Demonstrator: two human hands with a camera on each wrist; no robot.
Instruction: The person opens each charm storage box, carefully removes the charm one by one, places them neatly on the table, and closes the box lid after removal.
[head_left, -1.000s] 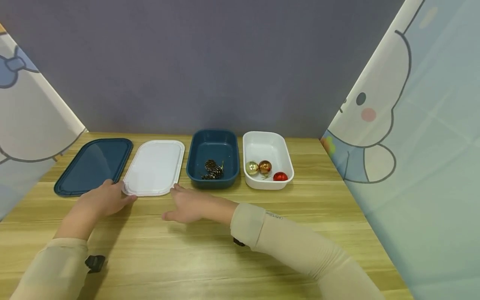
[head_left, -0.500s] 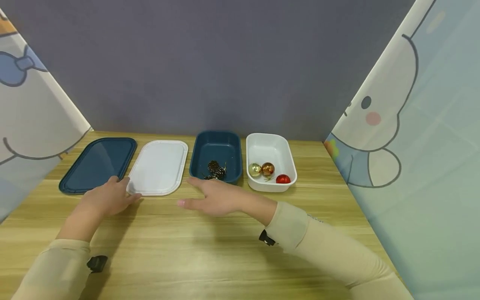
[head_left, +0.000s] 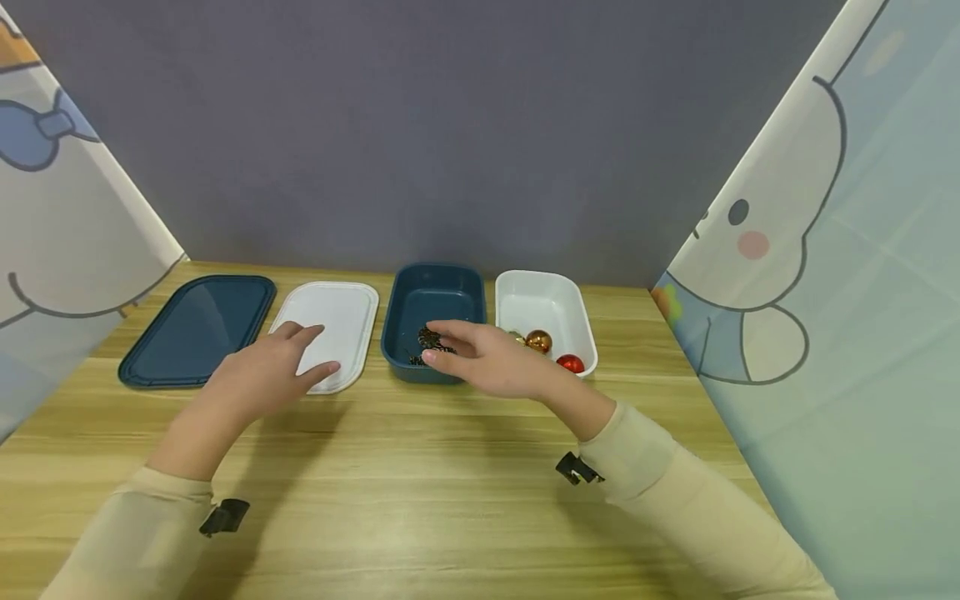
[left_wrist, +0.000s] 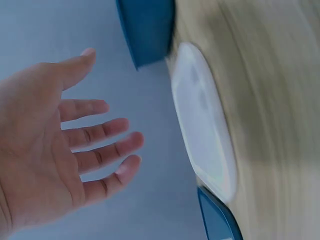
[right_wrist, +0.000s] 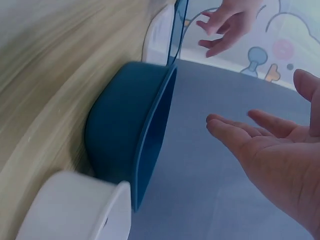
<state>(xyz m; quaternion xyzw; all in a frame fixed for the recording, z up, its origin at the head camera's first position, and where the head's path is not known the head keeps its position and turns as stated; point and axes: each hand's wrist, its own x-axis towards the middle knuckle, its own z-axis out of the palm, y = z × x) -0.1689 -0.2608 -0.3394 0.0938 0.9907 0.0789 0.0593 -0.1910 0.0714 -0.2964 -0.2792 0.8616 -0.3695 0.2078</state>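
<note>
My left hand [head_left: 262, 372] hovers over the near left part of the white lid [head_left: 348, 325], its fingers spread and nothing in them; the left wrist view shows the palm bare and apart from the lid. In the head view my right hand [head_left: 491, 360] overlaps the near right corner of the dark blue box [head_left: 435, 377]. Several dark pine cones [head_left: 429, 338] lie in that box, partly hidden behind the right fingers. From the right wrist view, the right hand [right_wrist: 280, 145] is above the box's rim, fingers apart and holding nothing.
A white box [head_left: 542, 287] stands right of the blue one, with gold, copper-coloured [head_left: 538, 341] and red [head_left: 571, 363] baubles inside. Left of the white lid lies a dark blue lid [head_left: 197, 329]. A grey wall rises right behind, and printed panels flank the wooden table [head_left: 405, 500].
My left hand has left the white lid's near left corner, rising and shifting right over it. The right hand has travelled right, from the lid's right corner to over the blue box.
</note>
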